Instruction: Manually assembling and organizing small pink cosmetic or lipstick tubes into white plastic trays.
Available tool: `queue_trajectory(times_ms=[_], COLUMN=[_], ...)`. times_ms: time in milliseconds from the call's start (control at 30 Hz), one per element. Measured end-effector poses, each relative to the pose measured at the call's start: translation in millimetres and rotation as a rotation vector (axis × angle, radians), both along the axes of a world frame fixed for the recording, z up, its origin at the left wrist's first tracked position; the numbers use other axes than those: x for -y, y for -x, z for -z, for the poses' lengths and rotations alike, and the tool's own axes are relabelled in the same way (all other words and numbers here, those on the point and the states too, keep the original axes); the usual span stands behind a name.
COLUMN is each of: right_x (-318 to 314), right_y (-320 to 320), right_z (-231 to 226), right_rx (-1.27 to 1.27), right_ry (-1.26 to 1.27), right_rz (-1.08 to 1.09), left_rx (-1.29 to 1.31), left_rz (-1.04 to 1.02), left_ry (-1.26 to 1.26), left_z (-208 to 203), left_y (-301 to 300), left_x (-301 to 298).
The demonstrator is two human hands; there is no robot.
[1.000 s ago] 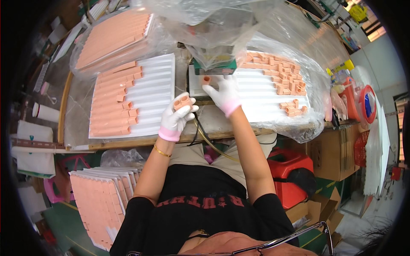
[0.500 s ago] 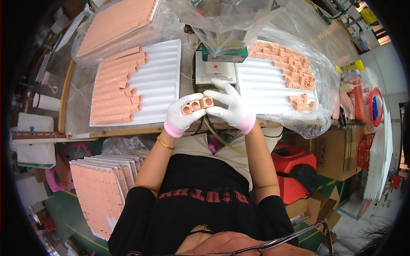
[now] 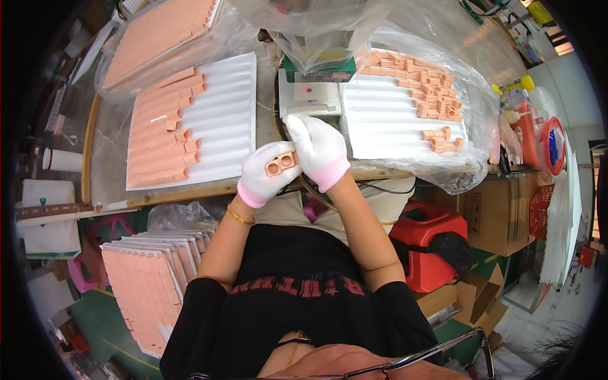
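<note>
In front of my body, my left hand [image 3: 261,172], in a white glove with a pink cuff, closes round a short row of peach square-sided pieces [image 3: 280,164]. Two round openings show on their faces. My right hand [image 3: 320,147], gloved the same way, presses against the row's right end. Its fingers are held together and cover that end, so whatever lies under them is hidden. To the left is a ridged white tray [image 3: 229,107], partly lined with rows of peach pieces [image 3: 158,136]. Another ridged white tray [image 3: 373,120] on the right bears loose peach pieces [image 3: 437,95].
Behind my hands stands a small device with a green box [image 3: 320,73] under clear plastic. A full tray stack [image 3: 158,41] lies at the far left. More loaded trays [image 3: 142,285] lean below the table's wooden edge [image 3: 164,196]. A red container [image 3: 430,237] and cardboard boxes [image 3: 494,215] are at right.
My right hand has turned and drawn its spread fingers together over the row's right end, covering one of the three openings seen before. The view has shifted slightly.
</note>
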State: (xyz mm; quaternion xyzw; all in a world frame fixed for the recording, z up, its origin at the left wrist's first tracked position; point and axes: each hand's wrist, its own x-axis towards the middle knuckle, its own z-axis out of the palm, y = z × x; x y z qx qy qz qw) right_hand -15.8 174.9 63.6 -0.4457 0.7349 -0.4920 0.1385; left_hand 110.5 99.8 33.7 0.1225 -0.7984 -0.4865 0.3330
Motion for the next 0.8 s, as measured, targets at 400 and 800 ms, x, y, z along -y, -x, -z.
queue_trajectory(times_ms=[400, 800], right_x=[-8.0, -10.5], right_y=[3.0, 10.3], right_z=[14.0, -11.8], right_rx=[-0.073, 0.018], right_ry=[0.328, 0.097], right_rz=[0.001, -0.005], left_rx=[0.027, 0.021], left_rz=[0.101, 0.151], left_ry=[-0.183, -0.051], left_z=[-3.1, -5.3], left_y=[-4.7, 2.8], left_x=[0.4, 5.1])
